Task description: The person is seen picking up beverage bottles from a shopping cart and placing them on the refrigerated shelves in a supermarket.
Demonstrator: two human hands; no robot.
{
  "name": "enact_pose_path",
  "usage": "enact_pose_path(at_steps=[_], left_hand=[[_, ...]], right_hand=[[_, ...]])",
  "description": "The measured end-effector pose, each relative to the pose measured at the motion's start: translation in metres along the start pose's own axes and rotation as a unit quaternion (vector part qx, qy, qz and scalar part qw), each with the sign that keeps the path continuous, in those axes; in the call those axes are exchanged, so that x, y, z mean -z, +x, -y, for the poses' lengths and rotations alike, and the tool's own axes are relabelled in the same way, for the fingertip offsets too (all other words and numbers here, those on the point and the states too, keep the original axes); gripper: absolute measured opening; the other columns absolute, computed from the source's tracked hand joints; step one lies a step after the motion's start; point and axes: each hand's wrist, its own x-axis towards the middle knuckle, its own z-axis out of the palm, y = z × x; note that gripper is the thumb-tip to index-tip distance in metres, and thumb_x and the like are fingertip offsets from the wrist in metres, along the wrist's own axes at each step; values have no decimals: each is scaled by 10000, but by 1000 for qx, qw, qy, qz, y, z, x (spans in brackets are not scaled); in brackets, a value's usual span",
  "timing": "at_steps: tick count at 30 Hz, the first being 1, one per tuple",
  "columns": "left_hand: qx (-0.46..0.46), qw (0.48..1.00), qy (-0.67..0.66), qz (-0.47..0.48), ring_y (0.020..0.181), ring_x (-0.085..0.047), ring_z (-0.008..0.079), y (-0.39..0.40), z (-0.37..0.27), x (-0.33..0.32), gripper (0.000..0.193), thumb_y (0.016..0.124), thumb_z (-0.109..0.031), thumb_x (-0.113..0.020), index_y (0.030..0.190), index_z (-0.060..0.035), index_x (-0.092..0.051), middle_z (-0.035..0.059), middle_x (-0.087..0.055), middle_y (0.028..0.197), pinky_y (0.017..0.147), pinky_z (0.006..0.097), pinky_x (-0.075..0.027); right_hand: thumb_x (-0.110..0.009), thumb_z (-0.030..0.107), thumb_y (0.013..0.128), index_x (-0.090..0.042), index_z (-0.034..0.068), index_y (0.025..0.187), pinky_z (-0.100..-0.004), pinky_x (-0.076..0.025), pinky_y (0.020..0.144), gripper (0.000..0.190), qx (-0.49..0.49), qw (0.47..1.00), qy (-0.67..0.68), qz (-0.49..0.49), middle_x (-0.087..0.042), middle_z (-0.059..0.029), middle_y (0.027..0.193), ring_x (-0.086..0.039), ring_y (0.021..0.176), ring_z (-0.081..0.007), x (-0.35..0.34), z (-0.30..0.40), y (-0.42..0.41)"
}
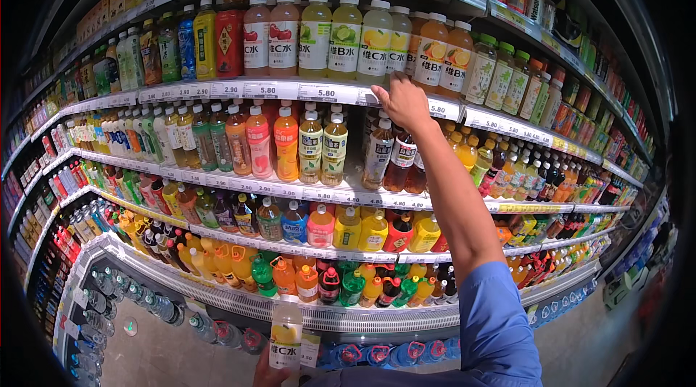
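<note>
My left hand (266, 368) is low in the view, wrapped around a plastic drink bottle (285, 335). That bottle stands upright, with a white cap, pale liquid and a lemon picture on its label. My right hand (405, 101) reaches up to the front edge of the second shelf from the top, thumb spread to the left. Its fingertips are at the base of a pale lemon drink bottle (399, 39), and whether they grip it cannot be told. Another lemon bottle (375, 41) stands just left of it. Orange-pictured bottles (432, 52) are to the right.
Packed drink shelves curve around me, with price strips (266, 90) along their edges. Lime-pictured bottles (345, 33) stand left of the lemon ones. Below are tea bottles (377, 156) beside a gap. Large water bottles (348, 355) line the floor at the cooler's base (380, 323).
</note>
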Motion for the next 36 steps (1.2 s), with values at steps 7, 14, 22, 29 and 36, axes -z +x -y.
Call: enact_pose_path(at_steps=[7, 14, 22, 29, 36], left_hand=[[31, 999, -13, 18, 1333, -385, 275, 6, -1, -3, 717, 795, -265, -655, 1431, -17, -432, 116, -488, 1380, 1160, 380, -229], [1, 990, -133, 52, 1124, -619, 288, 13, 30, 7, 978, 680, -221, -771, 1489, 18, -276, 160, -567, 1281, 877, 412, -561], [-128, 990, 50, 16, 1160, -583, 243, 34, 2, -5, 922, 707, -296, -787, 1455, 27, -354, 148, -566, 1279, 978, 399, -473], [-216, 974, 40, 61, 1210, -531, 261, 95, -36, -36, 942, 716, -315, -808, 1462, 25, -345, 166, -530, 1321, 1012, 397, -431], [-219, 970, 2, 106, 1209, -531, 228, 110, -75, -71, 884, 721, -199, -741, 1478, 0, -331, 151, -520, 1338, 1014, 368, -428]], right_hand=[[-489, 591, 940, -677, -45, 900, -510, -513, 792, 665, -2, 1000, -23, -8, -662, -262, 979, -663, 880, -431, -4, -4, 4], [-499, 600, 931, -595, -64, 1079, -494, -503, 851, 687, -11, 996, -61, 59, -631, -273, 1096, -630, 1003, -437, 5, 5, 6], [-674, 315, 923, -572, 5, 1304, -362, -504, 904, 501, -22, 913, 404, 55, -653, -141, 1223, -626, 1069, -206, 14, 69, -119], [-726, 324, 907, -394, -2, 1466, -305, -481, 950, 727, -90, 592, 705, 381, -569, -99, 1289, -574, 1125, -163, 26, 111, -239], [-721, 357, 908, -415, 19, 1435, -251, -487, 797, 697, -108, 545, 724, 408, -605, -65, 1237, -591, 957, -89, 56, 121, -253]])
